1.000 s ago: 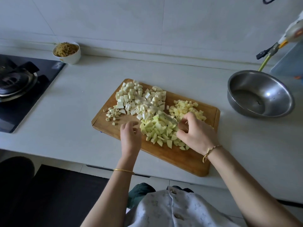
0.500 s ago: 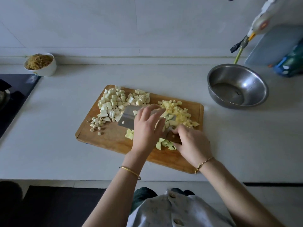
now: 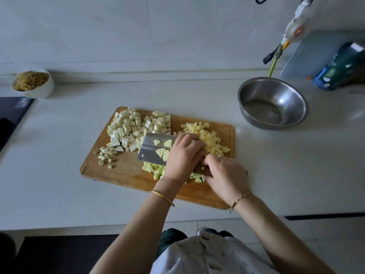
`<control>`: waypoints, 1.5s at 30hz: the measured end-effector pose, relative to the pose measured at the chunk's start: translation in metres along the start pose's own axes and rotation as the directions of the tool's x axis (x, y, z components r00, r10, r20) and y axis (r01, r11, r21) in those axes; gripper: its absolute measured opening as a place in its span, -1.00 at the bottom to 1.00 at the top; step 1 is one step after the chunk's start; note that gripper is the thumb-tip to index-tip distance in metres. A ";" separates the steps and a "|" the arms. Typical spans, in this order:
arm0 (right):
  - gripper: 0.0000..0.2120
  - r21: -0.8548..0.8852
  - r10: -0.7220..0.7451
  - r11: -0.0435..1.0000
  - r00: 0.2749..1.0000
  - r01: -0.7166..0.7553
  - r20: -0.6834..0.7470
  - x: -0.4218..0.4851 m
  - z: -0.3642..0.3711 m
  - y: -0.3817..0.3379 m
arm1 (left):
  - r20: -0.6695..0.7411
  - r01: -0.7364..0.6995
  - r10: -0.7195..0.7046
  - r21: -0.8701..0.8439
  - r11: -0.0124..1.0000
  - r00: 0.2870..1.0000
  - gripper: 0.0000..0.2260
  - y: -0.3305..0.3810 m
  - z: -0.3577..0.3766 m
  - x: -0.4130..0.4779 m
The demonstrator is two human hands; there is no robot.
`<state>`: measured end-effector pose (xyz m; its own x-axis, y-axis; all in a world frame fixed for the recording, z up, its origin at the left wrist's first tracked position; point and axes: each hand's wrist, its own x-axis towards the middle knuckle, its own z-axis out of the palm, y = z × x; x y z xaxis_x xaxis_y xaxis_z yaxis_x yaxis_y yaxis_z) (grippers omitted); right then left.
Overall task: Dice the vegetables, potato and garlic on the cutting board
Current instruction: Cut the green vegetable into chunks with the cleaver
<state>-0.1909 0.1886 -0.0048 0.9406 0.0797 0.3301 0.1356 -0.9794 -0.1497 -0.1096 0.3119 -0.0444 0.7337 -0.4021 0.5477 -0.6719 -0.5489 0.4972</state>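
Cutting board [image 3: 122,171] centre; larger bowl [image 3: 286,95] behind-right of it, smaller bowl [image 3: 42,89] far behind-left, apparently against the wall [image 3: 177,32].

This is a home kitchen. A pale surface [image 3: 197,91] runs along a wall of large light tiles [image 3: 177,30], with a black cooktop [image 3: 9,115] at its left edge. A wooden cutting board [image 3: 122,171] near the front edge carries diced vegetables [image 3: 128,125] and a cleaver [image 3: 152,149]. A steel bowl [image 3: 296,99] stands toward the right rear and a white bowl [image 3: 43,89] of noodle-like strands at the left rear. A tiled floor [image 3: 316,234] shows below the front edge.
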 end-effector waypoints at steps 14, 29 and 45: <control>-0.54 0.019 0.036 0.999 0.999 -0.036 -0.007 -0.006 0.001 0.016 | -0.025 0.159 -0.158 0.062 0.985 0.987 -0.76 -0.002 0.007 -0.004; -0.52 0.042 0.036 0.998 0.999 -0.036 0.020 -0.015 0.001 0.063 | -0.087 0.358 -0.352 0.068 0.931 0.932 -0.74 -0.009 0.021 -0.014; -0.61 0.012 0.021 1.000 1.000 -0.021 0.013 -0.016 -0.021 0.112 | -0.145 0.561 -0.549 0.053 0.826 0.823 -0.93 -0.017 0.026 -0.014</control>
<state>-0.1974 0.0740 -0.0070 0.9471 0.0619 0.3148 0.1198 -0.9785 -0.1680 -0.1059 0.3081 -0.0781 0.9584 0.0768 0.2750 -0.1382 -0.7181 0.6820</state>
